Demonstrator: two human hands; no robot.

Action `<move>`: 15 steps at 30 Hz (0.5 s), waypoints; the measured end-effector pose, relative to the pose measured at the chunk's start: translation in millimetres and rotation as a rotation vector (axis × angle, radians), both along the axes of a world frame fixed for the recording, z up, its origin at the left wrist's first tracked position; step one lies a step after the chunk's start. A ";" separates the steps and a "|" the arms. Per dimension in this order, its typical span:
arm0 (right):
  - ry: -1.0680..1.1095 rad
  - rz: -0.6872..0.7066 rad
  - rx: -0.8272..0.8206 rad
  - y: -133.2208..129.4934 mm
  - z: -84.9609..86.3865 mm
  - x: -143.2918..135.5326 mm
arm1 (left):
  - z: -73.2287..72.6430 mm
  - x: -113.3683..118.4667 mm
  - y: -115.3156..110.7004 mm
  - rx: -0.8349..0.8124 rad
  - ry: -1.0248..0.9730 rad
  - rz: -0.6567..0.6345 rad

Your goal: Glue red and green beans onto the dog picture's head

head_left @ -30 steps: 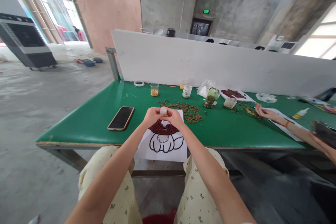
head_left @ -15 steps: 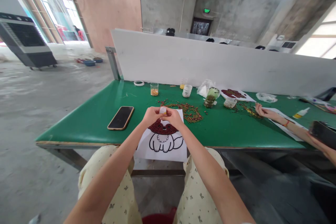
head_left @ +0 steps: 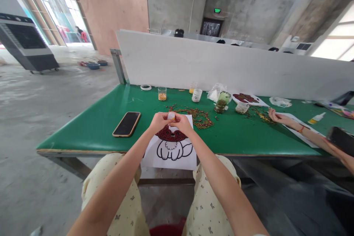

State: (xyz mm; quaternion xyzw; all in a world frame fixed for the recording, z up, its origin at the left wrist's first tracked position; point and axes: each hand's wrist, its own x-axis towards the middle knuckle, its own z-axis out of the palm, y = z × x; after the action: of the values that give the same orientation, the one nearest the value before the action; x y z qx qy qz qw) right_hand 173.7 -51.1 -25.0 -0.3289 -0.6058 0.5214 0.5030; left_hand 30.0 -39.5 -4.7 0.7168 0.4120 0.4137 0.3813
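A small white glue bottle (head_left: 171,115) with a bit of yellow on it is held between my two hands. My left hand (head_left: 159,121) closes on it from the left, my right hand (head_left: 181,121) from the right. Fingers cover most of the bottle, so its tip is hidden. Directly beneath lies a sheet of white paper (head_left: 151,156) with a black-outlined animal drawing, its lower end past the table edge. Dark red grains cover the animal's head (head_left: 168,134); the body shows bare white.
A phone (head_left: 126,124) lies on the green table (head_left: 83,129) at left. Behind the sheet are spilled grains (head_left: 203,119), a cup of yellow kernels (head_left: 162,94), a white cup (head_left: 197,95) and a green jar (head_left: 222,102). Another person's hand (head_left: 276,117) rests at right.
Both hands stay closed around the bottle above the drawing, almost unmoved. The whole view has shifted very slightly.
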 end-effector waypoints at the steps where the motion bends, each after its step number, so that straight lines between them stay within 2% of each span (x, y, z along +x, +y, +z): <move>1: 0.002 0.002 0.000 -0.4 0.6 0.2 | -0.1 0.0 0.0 0.001 -0.002 0.001; 15: -0.017 -0.026 0.008 1.3 0.2 3.3 | -4.6 3.8 0.6 0.037 0.003 0.008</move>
State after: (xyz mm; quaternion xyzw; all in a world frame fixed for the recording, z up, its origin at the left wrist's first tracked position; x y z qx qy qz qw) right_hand 177.0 -49.8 -24.8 -0.3392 -0.6078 0.5096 0.5058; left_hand 33.8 -38.9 -9.3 0.7225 0.4077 0.4219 0.3657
